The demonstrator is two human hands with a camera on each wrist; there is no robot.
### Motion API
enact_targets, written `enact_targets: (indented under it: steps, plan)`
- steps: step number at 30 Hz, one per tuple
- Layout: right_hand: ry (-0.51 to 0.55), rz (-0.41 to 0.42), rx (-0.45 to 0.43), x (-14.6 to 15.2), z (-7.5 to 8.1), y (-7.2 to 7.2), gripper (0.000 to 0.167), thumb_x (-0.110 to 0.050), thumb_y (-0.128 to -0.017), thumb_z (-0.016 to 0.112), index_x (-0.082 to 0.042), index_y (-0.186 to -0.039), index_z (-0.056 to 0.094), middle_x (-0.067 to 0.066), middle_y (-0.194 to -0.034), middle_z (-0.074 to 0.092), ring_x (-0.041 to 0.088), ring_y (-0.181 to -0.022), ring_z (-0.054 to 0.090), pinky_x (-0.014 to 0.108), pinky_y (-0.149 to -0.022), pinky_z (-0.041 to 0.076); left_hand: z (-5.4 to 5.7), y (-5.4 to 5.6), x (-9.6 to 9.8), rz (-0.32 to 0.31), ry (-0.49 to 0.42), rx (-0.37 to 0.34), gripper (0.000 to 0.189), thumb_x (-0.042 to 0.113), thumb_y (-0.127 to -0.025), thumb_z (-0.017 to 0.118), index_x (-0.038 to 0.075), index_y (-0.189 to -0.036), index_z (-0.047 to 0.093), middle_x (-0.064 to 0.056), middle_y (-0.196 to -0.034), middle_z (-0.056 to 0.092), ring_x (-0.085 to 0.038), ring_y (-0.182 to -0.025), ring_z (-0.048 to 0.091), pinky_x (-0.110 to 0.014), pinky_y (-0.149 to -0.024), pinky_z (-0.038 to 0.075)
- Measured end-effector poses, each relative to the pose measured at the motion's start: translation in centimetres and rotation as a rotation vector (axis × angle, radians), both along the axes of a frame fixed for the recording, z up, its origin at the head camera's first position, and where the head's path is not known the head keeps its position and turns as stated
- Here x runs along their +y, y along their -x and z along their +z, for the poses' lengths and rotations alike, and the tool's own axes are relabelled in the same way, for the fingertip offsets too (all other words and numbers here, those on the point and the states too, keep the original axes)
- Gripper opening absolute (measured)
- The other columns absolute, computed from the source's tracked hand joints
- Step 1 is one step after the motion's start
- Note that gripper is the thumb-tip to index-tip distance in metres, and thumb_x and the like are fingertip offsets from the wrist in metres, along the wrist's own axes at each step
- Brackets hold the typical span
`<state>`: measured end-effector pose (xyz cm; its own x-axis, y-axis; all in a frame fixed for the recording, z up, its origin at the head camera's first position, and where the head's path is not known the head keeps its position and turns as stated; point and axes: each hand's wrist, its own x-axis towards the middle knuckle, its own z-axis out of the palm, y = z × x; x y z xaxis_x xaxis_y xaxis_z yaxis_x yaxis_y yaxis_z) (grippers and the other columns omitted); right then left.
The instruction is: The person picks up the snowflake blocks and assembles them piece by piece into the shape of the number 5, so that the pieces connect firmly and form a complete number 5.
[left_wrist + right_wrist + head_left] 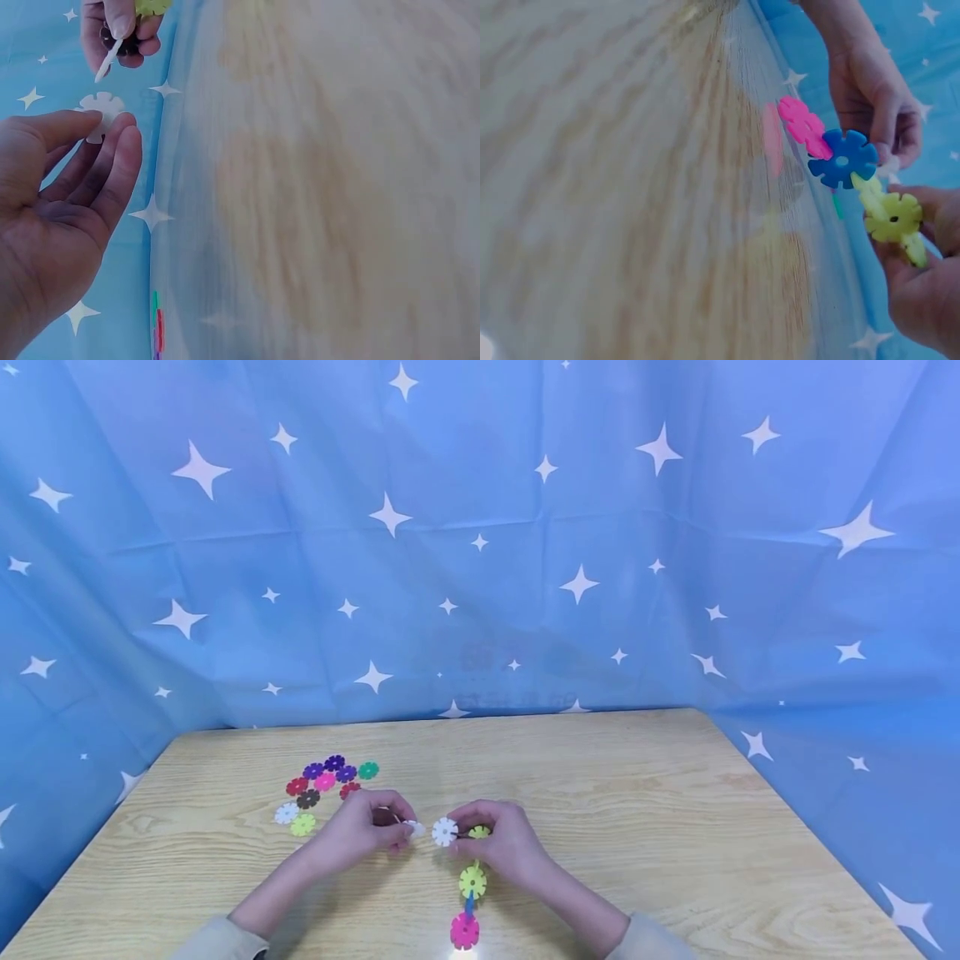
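Observation:
My left hand point(358, 832) pinches a white notched flower disc point(105, 107) between thumb and fingertips. Facing it across a small gap, my right hand point(504, 843) holds a chain of interlocked notched discs. A white disc point(445, 832) is at the chain's left end, beside a dark disc point(132, 46) partly covered by the fingers. From that hand the chain hangs toward the near side: yellow-green discs point(472, 882), then a blue disc point(842, 160) and a pink disc point(464, 931) at the end.
Loose flower discs lie in a group left of the hands on the wooden table point(637, 802): purple, red, a pink one point(325, 782), a green one point(368, 770), a brown one point(307, 799), white and yellow-green. A blue star-print cloth point(480, 568) hangs behind the table.

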<state>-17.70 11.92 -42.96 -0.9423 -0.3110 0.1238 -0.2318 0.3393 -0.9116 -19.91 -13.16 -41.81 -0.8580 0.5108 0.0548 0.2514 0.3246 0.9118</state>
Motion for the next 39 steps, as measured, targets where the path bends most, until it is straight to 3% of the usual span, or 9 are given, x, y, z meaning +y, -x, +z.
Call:
enact_targets:
  steps: [9, 20, 28, 33, 39]
  plan:
    - [0.010, 0.014, -0.030, -0.24, 0.03, -0.10, 0.027, -0.002, -0.081, 0.085, -0.006, -0.106, 0.077, 0.000, -0.092, 0.076, 0.017, -0.090, 0.069, 0.024, -0.075, 0.056, -0.07, -0.18, 0.27, 0.003, -0.040, -0.025, 0.007, 0.005, -0.095, 0.072, 0.000, -0.100, 0.070, -0.016, -0.088, 0.071, -0.031, -0.077, 0.071, -0.035, -0.070, 0.063]
    - [0.026, 0.004, -0.059, -0.23, 0.05, -0.25, 0.028, -0.001, -0.079, 0.085, -0.005, -0.106, 0.077, 0.001, -0.092, 0.076, 0.020, -0.089, 0.068, 0.023, -0.071, 0.055, 0.15, -0.39, 0.42, -0.004, -0.073, -0.066, 0.003, 0.003, -0.096, 0.069, 0.001, -0.098, 0.071, -0.013, -0.089, 0.073, -0.028, -0.082, 0.072, -0.033, -0.073, 0.062]
    - [0.031, 0.018, -0.042, -0.16, -0.16, -0.21, 0.027, -0.002, -0.080, 0.085, -0.005, -0.106, 0.078, 0.001, -0.093, 0.076, 0.019, -0.089, 0.069, 0.022, -0.070, 0.055, 0.02, -0.32, 0.61, -0.032, -0.077, 0.011, 0.004, 0.002, -0.094, 0.073, 0.004, -0.095, 0.076, -0.010, -0.090, 0.074, -0.030, -0.082, 0.072, -0.037, -0.072, 0.062]
    - [0.018, 0.012, -0.050, -0.31, -0.10, -0.15, 0.028, -0.002, -0.080, 0.085, -0.005, -0.107, 0.077, 0.000, -0.092, 0.075, 0.021, -0.089, 0.069, 0.022, -0.069, 0.055, -0.05, -0.39, 0.66, -0.001, -0.069, 0.030, 0.007, -0.002, -0.093, 0.072, 0.003, -0.093, 0.076, -0.008, -0.088, 0.075, -0.030, -0.081, 0.073, -0.039, -0.073, 0.063]
    - [-0.012, 0.017, -0.036, -0.63, 0.04, -0.12, 0.031, -0.002, -0.078, 0.086, -0.007, -0.107, 0.077, -0.002, -0.092, 0.075, 0.019, -0.091, 0.069, 0.026, -0.078, 0.055, -0.08, -0.57, 0.50, 0.011, -0.076, 0.043, 0.008, -0.006, -0.092, 0.070, 0.001, -0.093, 0.073, -0.009, -0.088, 0.075, -0.029, -0.081, 0.074, -0.037, -0.072, 0.063]
